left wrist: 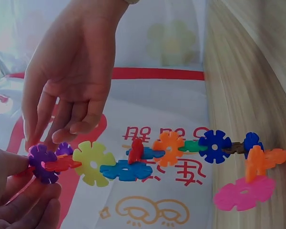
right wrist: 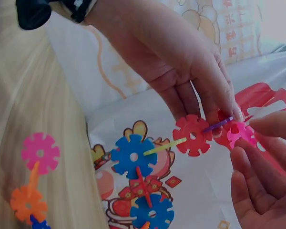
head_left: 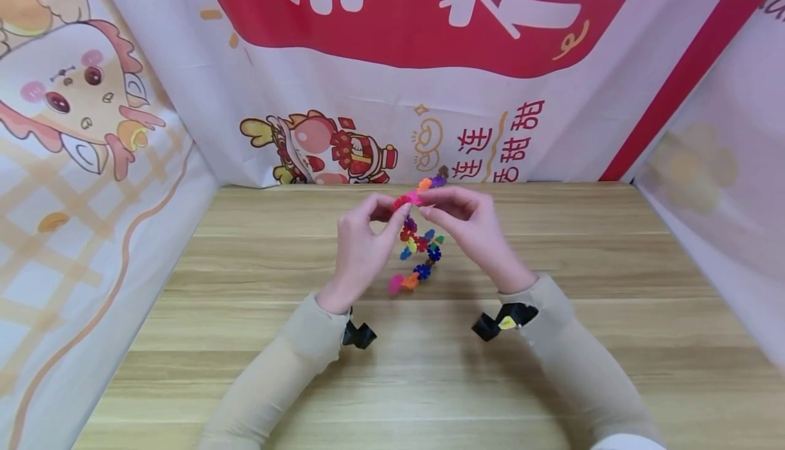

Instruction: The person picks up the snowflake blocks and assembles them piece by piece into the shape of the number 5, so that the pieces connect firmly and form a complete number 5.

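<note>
A chain of interlocking plastic snowflake discs [head_left: 422,245] in many colours hangs between both hands and curls down over the table. My left hand [head_left: 358,249] pinches it at a red disc [head_left: 401,202], thumb and fingertips together. In the left wrist view, a purple disc [left wrist: 44,164] sits right at my left fingertips. My right hand [head_left: 475,225] pinches a pink disc [right wrist: 240,135] close beside the red one. Orange and purple discs [head_left: 438,181] extend past my right fingers. At the chain's lower end is another pink disc [left wrist: 245,192], joined to orange pieces [left wrist: 263,162].
The wood-grain table [head_left: 276,361] spreads below the hands. A printed cloth [head_left: 343,82] stands behind it, with more cloth [head_left: 73,232] along the left and right sides. A black wrist camera [head_left: 360,335] is strapped to the left wrist, another [head_left: 487,327] to the right.
</note>
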The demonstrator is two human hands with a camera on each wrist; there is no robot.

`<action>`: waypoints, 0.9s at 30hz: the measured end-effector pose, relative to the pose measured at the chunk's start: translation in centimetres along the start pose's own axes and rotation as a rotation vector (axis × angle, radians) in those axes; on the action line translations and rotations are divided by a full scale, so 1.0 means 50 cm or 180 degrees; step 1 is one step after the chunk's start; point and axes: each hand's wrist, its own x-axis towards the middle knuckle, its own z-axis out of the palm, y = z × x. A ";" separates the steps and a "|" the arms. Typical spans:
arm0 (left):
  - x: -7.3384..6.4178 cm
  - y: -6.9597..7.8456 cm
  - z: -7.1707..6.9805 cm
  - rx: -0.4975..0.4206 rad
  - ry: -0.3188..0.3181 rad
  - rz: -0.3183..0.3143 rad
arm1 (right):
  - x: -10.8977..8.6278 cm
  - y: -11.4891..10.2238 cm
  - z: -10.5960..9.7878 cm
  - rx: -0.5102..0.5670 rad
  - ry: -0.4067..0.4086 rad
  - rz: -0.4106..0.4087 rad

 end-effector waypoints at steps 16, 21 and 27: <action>0.014 -0.027 0.005 -0.0418 0.0013 -0.0373 | -0.035 0.178 -0.109 -0.0586 -0.0797 0.1451; 0.025 -0.045 0.003 -0.0527 -0.0003 -0.0580 | -0.039 0.202 -0.112 -0.0532 -0.0891 0.1471; 0.041 -0.081 -0.001 -0.0684 -0.0069 -0.0998 | -0.040 0.207 -0.120 -0.0423 -0.1044 0.1547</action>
